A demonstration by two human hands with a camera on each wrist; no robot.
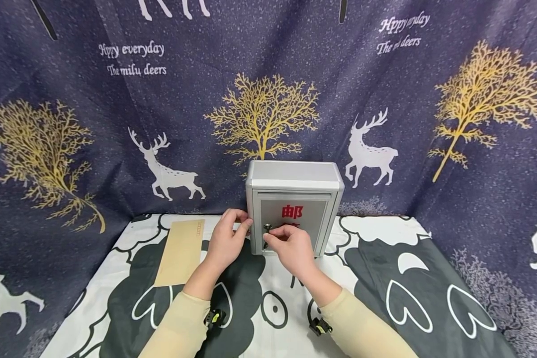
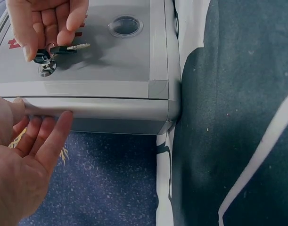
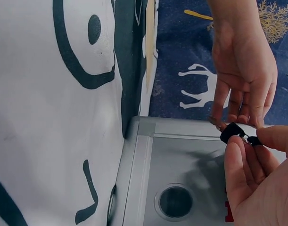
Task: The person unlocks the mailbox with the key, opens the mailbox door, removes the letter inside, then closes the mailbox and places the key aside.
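Note:
A silver metal mailbox (image 1: 294, 175) with red characters on its door stands upright against the back cloth. My right hand (image 1: 293, 248) pinches a black-headed key (image 2: 41, 56) between thumb and fingers, right at the round door lock (image 2: 47, 68). A second key (image 2: 68, 48) on the same ring dangles beside it, its blade pointing away. My left hand (image 1: 228, 236) rests its fingertips against the mailbox's left side, near the front edge, with fingers fairly straight. In the right wrist view, the left hand (image 3: 245, 75) reaches the box edge just beyond the keys.
A tan envelope (image 1: 179, 253) lies flat on the patterned cloth (image 1: 277, 343) left of my left hand. A dark blue curtain (image 1: 268, 44) printed with deer and trees hangs behind. Low on the mailbox door is a round window (image 2: 125, 26).

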